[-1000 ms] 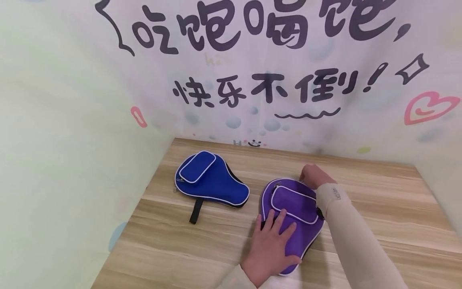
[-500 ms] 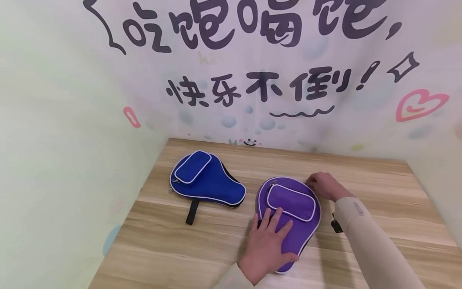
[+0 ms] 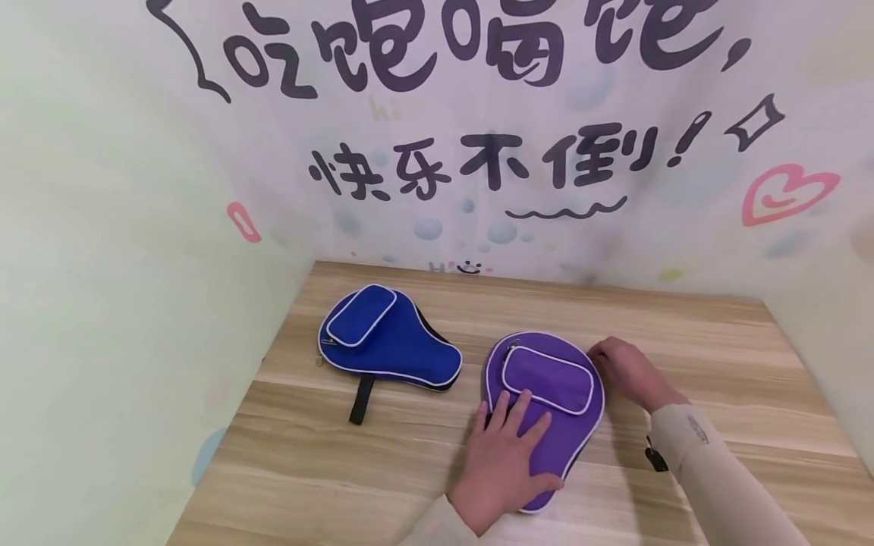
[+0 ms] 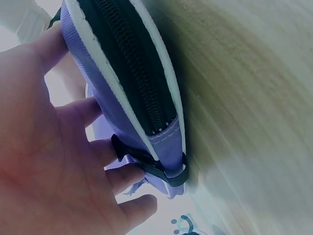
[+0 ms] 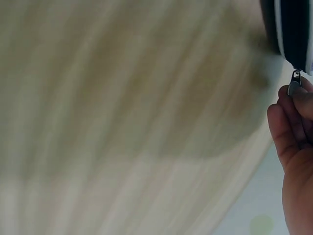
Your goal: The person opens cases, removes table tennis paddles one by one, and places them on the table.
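A purple table tennis bat case [image 3: 563, 440] with white piping and a raised front pocket [image 3: 548, 379] lies flat, its narrow end toward me. My left hand [image 3: 501, 462] rests on its lower left part with fingers spread, fingertips at the pocket's edge. The left wrist view shows the case's black side zipper [image 4: 129, 63] with its teeth together, and a black strap loop [image 4: 151, 166] near the zipper's end. At the case's upper right rim, my right hand [image 3: 631, 371] pinches a metal zipper pull [image 5: 295, 87] between thumb and finger.
A blue case [image 3: 403, 341] of the same shape lies to the left, its black strap [image 3: 362, 400] hanging toward me. Both are on a wood-grain table [image 3: 328, 462]. A printed white wall [image 3: 382, 227] stands behind. A small black piece [image 3: 655, 458] shows beside the right sleeve.
My right hand has travelled from the case's far edge rightward and toward me along the rim. The left hand stays on the case; the head view shifts slightly.
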The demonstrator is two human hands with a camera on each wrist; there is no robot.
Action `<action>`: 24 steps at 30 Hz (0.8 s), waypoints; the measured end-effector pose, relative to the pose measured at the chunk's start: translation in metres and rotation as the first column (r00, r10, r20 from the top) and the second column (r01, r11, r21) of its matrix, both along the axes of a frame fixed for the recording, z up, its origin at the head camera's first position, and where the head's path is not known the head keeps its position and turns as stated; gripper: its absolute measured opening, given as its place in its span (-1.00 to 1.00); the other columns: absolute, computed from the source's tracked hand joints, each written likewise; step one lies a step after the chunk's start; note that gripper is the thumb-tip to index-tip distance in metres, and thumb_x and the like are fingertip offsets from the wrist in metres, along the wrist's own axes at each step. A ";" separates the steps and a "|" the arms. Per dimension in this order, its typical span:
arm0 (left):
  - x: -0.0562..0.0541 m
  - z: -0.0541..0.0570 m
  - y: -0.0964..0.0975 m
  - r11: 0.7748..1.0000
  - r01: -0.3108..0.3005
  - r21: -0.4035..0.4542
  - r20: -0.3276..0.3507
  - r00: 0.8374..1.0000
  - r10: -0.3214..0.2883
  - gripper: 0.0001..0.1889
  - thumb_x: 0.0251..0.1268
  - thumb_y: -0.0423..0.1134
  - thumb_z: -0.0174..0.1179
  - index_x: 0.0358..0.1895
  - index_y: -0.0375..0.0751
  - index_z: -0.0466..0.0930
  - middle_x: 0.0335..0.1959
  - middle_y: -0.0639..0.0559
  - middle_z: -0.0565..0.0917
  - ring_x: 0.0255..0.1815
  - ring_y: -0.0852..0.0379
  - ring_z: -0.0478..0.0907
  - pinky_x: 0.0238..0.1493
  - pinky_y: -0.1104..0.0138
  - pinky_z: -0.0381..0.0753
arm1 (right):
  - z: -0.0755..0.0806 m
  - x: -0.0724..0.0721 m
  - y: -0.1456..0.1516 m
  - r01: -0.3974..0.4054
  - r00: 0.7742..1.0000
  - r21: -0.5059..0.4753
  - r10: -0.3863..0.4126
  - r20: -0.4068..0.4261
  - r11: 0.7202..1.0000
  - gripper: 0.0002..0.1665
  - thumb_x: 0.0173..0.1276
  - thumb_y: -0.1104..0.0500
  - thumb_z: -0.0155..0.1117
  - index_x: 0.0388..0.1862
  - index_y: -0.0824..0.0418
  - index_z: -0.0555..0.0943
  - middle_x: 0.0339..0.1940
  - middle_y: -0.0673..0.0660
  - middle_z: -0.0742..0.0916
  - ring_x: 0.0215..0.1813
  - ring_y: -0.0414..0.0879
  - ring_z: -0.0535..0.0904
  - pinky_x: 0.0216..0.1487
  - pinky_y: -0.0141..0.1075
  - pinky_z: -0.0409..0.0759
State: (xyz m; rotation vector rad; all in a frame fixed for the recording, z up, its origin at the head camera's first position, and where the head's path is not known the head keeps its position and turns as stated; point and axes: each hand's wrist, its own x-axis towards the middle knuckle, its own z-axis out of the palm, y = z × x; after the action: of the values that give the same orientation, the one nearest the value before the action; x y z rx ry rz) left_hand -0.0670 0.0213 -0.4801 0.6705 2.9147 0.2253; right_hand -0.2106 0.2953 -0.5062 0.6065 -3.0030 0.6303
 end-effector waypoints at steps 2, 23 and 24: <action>0.000 -0.001 0.000 1.000 -0.002 0.000 -0.003 1.000 0.002 -0.14 0.19 0.57 0.04 0.57 0.47 0.16 0.71 0.13 0.04 0.72 -0.09 0.01 0.59 -0.14 0.16 | -0.002 0.007 0.003 0.013 1.000 -0.005 -0.013 -0.005 1.000 -0.81 0.45 0.37 0.16 -0.17 0.33 0.74 -0.22 0.24 0.78 -0.08 0.21 0.72 0.04 0.12 0.66; -0.009 -0.022 0.012 0.998 -0.056 -0.034 -0.187 0.981 0.049 -0.15 0.24 0.61 -0.13 0.58 0.41 0.19 0.68 0.12 0.13 0.67 -0.07 0.15 0.58 -0.10 0.21 | -0.020 0.052 0.011 0.064 0.977 -0.104 -0.083 -0.197 0.993 -0.86 0.26 0.50 0.32 -0.24 0.36 0.70 -0.28 0.23 0.76 -0.16 0.18 0.71 -0.06 0.08 0.67; -0.011 -0.022 0.012 0.998 -0.060 -0.032 -0.190 0.980 0.053 -0.15 0.24 0.61 -0.13 0.57 0.41 0.19 0.68 0.12 0.14 0.67 -0.07 0.15 0.57 -0.11 0.21 | -0.020 0.055 0.010 0.066 0.977 -0.102 -0.085 -0.196 0.993 -0.86 0.25 0.50 0.32 -0.24 0.36 0.69 -0.28 0.22 0.76 -0.16 0.17 0.70 -0.07 0.06 0.67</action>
State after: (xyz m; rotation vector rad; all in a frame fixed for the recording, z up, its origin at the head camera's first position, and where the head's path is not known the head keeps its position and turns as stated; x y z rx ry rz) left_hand -0.0776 0.0338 -0.5026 0.6362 3.1133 0.1185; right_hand -0.1555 0.3058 -0.5264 0.5142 -2.7774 0.6600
